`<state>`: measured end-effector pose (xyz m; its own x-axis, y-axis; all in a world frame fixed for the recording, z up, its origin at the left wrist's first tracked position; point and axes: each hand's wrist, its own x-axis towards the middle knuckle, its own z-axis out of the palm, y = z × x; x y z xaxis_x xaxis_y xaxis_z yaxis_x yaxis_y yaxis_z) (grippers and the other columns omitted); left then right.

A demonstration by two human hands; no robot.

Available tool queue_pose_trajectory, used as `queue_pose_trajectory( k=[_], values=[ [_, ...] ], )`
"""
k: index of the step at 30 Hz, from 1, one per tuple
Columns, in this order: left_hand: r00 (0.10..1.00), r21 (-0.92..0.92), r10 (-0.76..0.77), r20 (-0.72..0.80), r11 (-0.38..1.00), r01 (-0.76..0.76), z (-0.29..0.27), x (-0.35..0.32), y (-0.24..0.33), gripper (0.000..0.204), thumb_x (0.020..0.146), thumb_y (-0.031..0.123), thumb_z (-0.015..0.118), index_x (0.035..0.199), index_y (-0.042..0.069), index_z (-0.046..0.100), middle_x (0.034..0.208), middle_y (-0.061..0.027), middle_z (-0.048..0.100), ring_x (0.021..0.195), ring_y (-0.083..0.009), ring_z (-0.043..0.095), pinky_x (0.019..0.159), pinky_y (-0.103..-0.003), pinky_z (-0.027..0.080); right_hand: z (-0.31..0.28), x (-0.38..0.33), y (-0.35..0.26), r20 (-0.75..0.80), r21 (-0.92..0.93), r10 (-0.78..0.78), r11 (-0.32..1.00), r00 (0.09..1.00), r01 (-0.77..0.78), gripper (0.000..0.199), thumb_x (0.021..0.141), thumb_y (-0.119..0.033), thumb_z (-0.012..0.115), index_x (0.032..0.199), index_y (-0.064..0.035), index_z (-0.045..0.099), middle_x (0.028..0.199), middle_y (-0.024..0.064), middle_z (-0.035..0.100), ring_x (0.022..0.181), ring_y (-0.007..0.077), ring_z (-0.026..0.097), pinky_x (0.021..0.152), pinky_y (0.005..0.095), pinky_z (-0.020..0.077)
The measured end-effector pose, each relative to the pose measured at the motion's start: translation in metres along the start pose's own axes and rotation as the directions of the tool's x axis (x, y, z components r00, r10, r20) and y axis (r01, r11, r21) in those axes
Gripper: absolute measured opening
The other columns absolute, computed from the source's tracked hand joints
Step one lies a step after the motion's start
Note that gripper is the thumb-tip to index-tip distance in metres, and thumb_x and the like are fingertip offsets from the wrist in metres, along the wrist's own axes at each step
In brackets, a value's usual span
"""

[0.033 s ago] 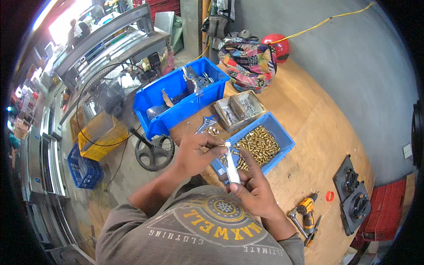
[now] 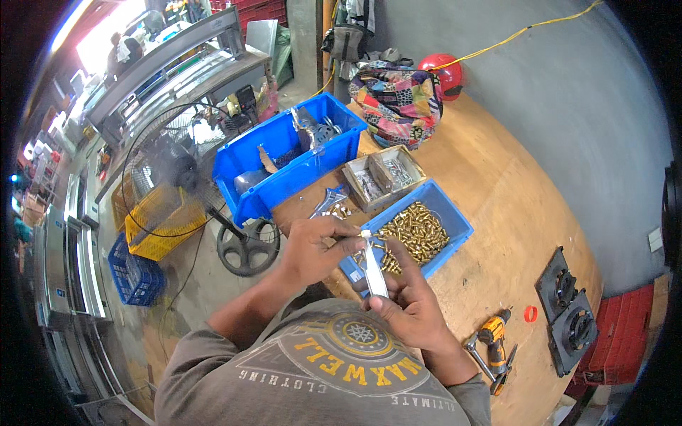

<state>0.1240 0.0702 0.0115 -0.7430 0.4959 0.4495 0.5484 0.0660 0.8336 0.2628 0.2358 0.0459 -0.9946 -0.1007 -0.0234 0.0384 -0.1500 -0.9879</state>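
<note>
My left hand (image 2: 323,245) pinches a small brass fitting with a white end (image 2: 365,233) between thumb and fingertips. From that end a flat white strip of tape (image 2: 375,272) runs down to my right hand (image 2: 408,302). The right thumb and fingers close round the strip's lower part, with the index finger extended alongside. Just beyond both hands, a blue bin (image 2: 460,228) holds many loose brass fittings (image 2: 418,231). Several brass pieces with white ends (image 2: 339,211) lie on the table past my left hand, next to a small blue-and-white bag (image 2: 328,199).
A divided wooden box (image 2: 383,177) of small metal parts and a larger blue bin (image 2: 245,206) stand farther back. A patterned cloth bundle (image 2: 398,103) sits by a red helmet (image 2: 444,74). At right lie a yellow drill (image 2: 491,330) and black burner plates (image 2: 568,312). A fan (image 2: 177,167) stands left.
</note>
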Motion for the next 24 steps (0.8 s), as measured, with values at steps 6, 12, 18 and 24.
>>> queue_pose_trajectory(
  k=[6,12,18,24],
  values=[
    [0.963,0.168,0.248,0.109,0.95,-0.263,0.007,-0.003,0.01,0.014,0.076,0.004,0.074,0.09,0.003,0.072,0.091,-0.0134,0.072,0.079,-0.0273,0.07,0.069,-0.036,0.056,-0.018,0.011,-0.028,-0.002,0.194,-0.062,0.979,0.998,0.062,0.089,0.089,-0.002,0.065,0.155,-0.0068,0.004,0.113,0.0186,0.064,0.103,0.0203,0.063,0.089,0.0339,0.0515],
    [0.938,0.047,0.244,0.248,0.964,-0.263,0.008,-0.004,0.017,0.016,0.077,0.005,0.073,0.092,0.005,0.071,0.091,-0.012,0.071,0.08,-0.0271,0.071,0.067,-0.037,0.056,-0.04,0.038,-0.032,-0.049,0.147,-0.037,0.988,0.998,0.043,0.082,0.091,-0.024,0.067,0.153,-0.0058,0.015,0.11,0.0166,0.067,0.086,0.0162,0.069,0.051,0.0173,0.0428],
    [0.943,-0.089,0.219,0.249,0.975,-0.203,0.008,-0.007,0.009,0.011,0.08,0.007,0.075,0.089,0.004,0.07,0.09,-0.0117,0.072,0.081,-0.0244,0.071,0.069,-0.035,0.056,-0.041,0.06,-0.009,-0.03,0.248,0.028,0.969,0.999,-0.019,0.074,0.094,-0.028,0.063,0.15,-0.0034,0.022,0.111,0.0155,0.067,0.087,0.0162,0.068,0.054,0.0188,0.0455],
    [0.978,-0.629,-0.053,0.2,0.759,0.169,0.012,-0.018,-0.008,0.013,0.084,0.001,0.073,0.095,0.001,0.067,0.096,-0.0113,0.07,0.085,-0.0183,0.069,0.075,-0.032,0.056,-0.032,0.056,0.01,-0.073,0.094,-0.016,0.995,0.997,0.023,0.068,0.097,-0.035,0.057,0.149,-0.0034,0.026,0.117,0.016,0.064,0.095,0.0157,0.065,0.063,0.0231,0.0491]
  ],
)
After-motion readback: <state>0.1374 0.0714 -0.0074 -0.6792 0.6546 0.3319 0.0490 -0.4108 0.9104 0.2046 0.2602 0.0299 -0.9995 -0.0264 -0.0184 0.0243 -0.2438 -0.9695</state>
